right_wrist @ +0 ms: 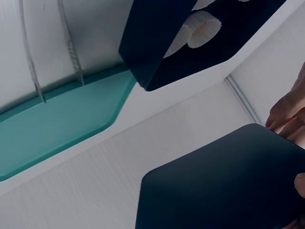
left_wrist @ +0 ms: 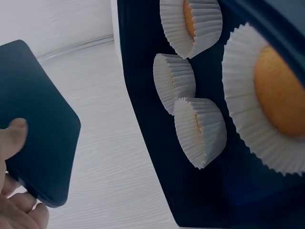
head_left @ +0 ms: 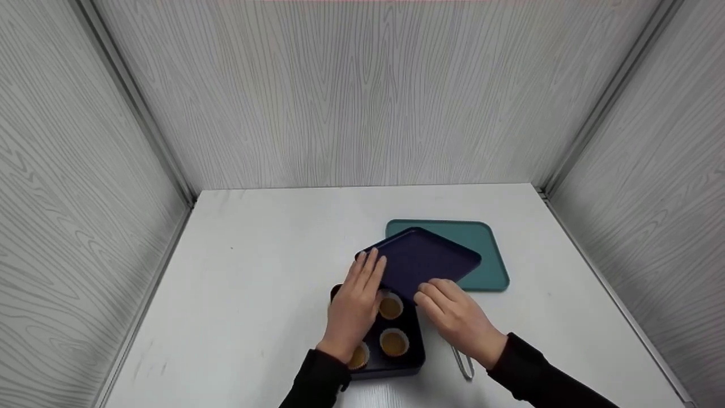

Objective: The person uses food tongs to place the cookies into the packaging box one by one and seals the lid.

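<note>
A shallow dark blue tray (head_left: 422, 258) is tilted above the teal tray (head_left: 490, 272), held between both hands. My left hand (head_left: 351, 311) lays straight fingers over its left side; in the left wrist view the thumb (left_wrist: 16, 136) presses its other face, so the hand pinches it. The right hand (head_left: 461, 320), fingers curled, grips its near corner, and in the right wrist view a thumb (right_wrist: 300, 185) lies on it. Under the left hand stands a deep dark blue pan (head_left: 385, 373) with several cupcakes (head_left: 394, 343) in white paper cups. My left hand hides part of the pan.
Looped metal tongs (head_left: 467, 368) lie on the table right of the pan, partly hidden by the right hand. The white table (head_left: 260, 283) meets grey wood-grain walls (head_left: 362, 102) at the back and both sides.
</note>
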Demonstrator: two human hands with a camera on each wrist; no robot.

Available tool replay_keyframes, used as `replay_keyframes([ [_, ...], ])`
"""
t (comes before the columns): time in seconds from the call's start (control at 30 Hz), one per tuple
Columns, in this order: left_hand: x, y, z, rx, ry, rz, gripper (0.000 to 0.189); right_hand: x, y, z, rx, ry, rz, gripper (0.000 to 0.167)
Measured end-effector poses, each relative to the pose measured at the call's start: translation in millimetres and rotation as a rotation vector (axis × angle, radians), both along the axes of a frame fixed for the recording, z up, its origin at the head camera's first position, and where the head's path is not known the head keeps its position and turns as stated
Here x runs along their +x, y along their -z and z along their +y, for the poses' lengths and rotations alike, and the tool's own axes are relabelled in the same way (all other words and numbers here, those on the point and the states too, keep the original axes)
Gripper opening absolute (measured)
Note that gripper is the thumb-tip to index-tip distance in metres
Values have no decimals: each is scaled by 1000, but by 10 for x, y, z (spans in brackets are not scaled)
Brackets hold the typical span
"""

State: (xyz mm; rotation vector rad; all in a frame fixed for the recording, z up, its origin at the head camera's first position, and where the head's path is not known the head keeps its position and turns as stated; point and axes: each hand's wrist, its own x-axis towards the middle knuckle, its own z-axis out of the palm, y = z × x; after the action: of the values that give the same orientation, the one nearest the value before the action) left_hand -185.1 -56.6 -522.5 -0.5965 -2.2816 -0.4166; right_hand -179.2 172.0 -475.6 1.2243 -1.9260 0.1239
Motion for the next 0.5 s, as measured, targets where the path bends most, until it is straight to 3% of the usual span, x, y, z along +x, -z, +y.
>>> replay_keyframes([
  [0.2,-40,4,19,94,55,68,45,40,-107,-32,-4,-20,-4,20],
  [0.33,-44,2,32,125,65,102,34,17,-212,-21,-39,-45,-54,20],
  [0.5,2,2,34,196,65,58,30,-78,-303,49,-83,-35,-77,20],
])
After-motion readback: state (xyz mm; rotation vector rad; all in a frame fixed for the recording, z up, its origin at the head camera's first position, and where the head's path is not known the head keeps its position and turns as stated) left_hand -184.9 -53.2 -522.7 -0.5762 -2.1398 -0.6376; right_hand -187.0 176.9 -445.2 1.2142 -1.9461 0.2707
